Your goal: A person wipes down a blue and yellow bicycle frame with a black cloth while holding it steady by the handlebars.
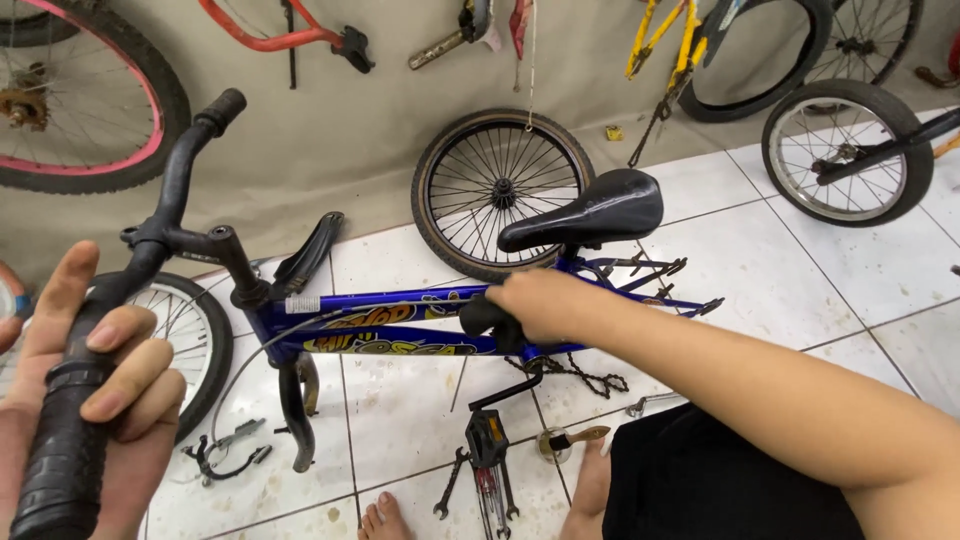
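Note:
A small blue bicycle frame (400, 325) with a black saddle (590, 208) stands on the white tiled floor. My left hand (95, 385) is closed around the near black handlebar grip (60, 455) at the lower left. My right hand (540, 303) reaches across and grips the other black handlebar grip (483, 316), in front of the frame's top tube. The handlebar's far end (215, 110) sticks up at the upper left. A loose chain (585, 378) hangs below the frame.
A spoked wheel (500, 190) leans on the wall behind the saddle. A front wheel (185, 340) sits at left. A pedal with crank (487, 435), wrenches (450, 485), a brush (575, 438) and a brake caliper (225, 450) lie on the tiles. More bicycles and wheels line the wall.

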